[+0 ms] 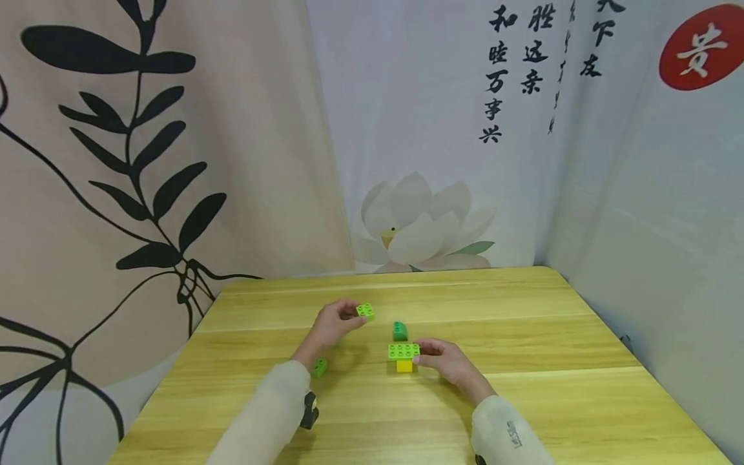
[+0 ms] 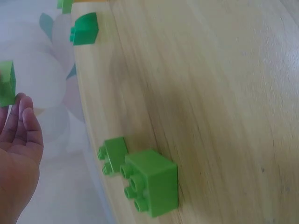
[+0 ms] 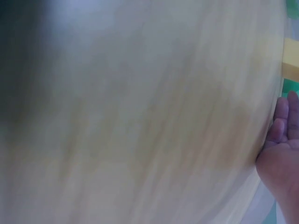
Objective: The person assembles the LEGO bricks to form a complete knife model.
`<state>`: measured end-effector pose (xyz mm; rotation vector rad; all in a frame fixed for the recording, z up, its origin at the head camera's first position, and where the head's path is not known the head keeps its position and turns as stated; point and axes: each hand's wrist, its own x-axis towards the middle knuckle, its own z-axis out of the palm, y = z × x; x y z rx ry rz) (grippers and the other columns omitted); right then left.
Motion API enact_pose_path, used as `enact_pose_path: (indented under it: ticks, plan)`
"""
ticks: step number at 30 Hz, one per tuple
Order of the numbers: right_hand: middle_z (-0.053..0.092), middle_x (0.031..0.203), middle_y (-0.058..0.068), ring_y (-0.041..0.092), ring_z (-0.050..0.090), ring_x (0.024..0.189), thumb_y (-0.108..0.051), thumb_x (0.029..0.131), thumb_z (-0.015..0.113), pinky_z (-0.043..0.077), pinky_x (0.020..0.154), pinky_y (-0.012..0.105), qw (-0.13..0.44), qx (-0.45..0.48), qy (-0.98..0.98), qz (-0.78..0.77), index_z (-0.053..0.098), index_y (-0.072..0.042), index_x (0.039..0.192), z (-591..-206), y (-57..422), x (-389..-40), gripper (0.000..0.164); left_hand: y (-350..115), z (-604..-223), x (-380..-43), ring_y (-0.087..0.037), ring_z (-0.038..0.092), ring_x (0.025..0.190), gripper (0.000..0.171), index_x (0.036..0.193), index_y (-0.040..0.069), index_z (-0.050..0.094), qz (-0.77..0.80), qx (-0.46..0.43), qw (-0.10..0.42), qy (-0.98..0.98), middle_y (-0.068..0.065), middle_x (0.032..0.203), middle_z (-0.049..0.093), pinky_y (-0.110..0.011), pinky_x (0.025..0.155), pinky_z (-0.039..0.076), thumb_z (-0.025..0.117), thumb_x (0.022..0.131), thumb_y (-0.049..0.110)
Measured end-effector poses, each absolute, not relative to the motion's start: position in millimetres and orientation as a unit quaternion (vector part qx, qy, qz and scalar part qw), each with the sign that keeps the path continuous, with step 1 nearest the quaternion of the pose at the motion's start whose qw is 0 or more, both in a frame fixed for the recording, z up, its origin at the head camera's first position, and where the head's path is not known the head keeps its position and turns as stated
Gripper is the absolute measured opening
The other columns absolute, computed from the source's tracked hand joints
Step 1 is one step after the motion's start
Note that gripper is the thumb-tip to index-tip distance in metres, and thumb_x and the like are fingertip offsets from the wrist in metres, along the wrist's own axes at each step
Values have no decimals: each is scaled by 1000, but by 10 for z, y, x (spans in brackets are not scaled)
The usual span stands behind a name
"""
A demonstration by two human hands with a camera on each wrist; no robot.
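My left hand (image 1: 334, 325) pinches a small lime green toy brick (image 1: 365, 311) above the table, studs up. At the table's middle, my right hand (image 1: 444, 359) grips the right end of a longer lime green brick (image 1: 403, 351), its thumb on the near side. Under that brick sits a yellow brick (image 1: 404, 366), also seen at the edge of the right wrist view. Just behind them stands a darker green brick with a curved side (image 1: 400, 331). In the left wrist view, the left hand (image 2: 21, 140) holds its brick well apart from the others.
Beside the left forearm is a green brick (image 1: 319, 368). The left wrist view shows two green bricks there, a nearer one (image 2: 152, 182) and one behind it (image 2: 114, 155). The wooden table (image 1: 552, 413) ends at a printed curtain (image 1: 267, 161).
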<state>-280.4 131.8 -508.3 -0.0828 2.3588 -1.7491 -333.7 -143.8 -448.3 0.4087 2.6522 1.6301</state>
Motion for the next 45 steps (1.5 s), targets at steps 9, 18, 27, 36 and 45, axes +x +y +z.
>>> enact_pose_path:
  ticks: [9, 18, 27, 36, 45]
  plan:
    - [66, 118, 4, 21, 58, 108, -25, 88, 77, 44, 99, 47, 100, -25, 799, -592, 65, -8, 128, -5093, 1321, -2814, 44, -1335, -4521, -3302, -19, 59, 92, 37, 118, 5, 67, 515, 150, 19, 844, -4, 101, 65, -32, 76, 53, 76, 90, 28]
    - [66, 118, 5, 22, 59, 108, -24, 88, 77, 44, 99, 47, 99, -27, 799, -593, 66, -7, 127, -5092, 1318, -2804, 44, -1194, -4603, -3235, -19, 59, 94, 33, 114, 7, 69, 500, 180, 33, 846, -1, 100, 66, -33, 76, 52, 76, 89, 28]
    - [66, 120, 5, 23, 58, 111, -27, 89, 76, 43, 101, 50, 105, -36, 794, -597, 65, -8, 128, -5095, 1317, -2808, 45, -1052, -4697, -3167, -19, 58, 96, 32, 112, 13, 71, 493, 186, 46, 849, 1, 101, 67, -32, 76, 51, 78, 87, 31]
    - [66, 121, 6, 26, 58, 114, -26, 89, 76, 42, 102, 51, 103, -39, 791, -602, 65, -7, 128, -5093, 1325, -2795, 44, -980, -4793, -3122, -19, 57, 95, 37, 118, 11, 70, 497, 186, 58, 845, 1, 104, 66, -33, 76, 51, 77, 87, 31]
    - [66, 121, 6, 27, 57, 115, -28, 89, 76, 41, 102, 54, 105, -45, 791, -601, 65, -7, 127, -5096, 1327, -2801, 45, -916, -4875, -3124, -20, 56, 95, 31, 112, 16, 72, 502, 183, 66, 843, 2, 103, 65, -35, 76, 50, 78, 87, 33]
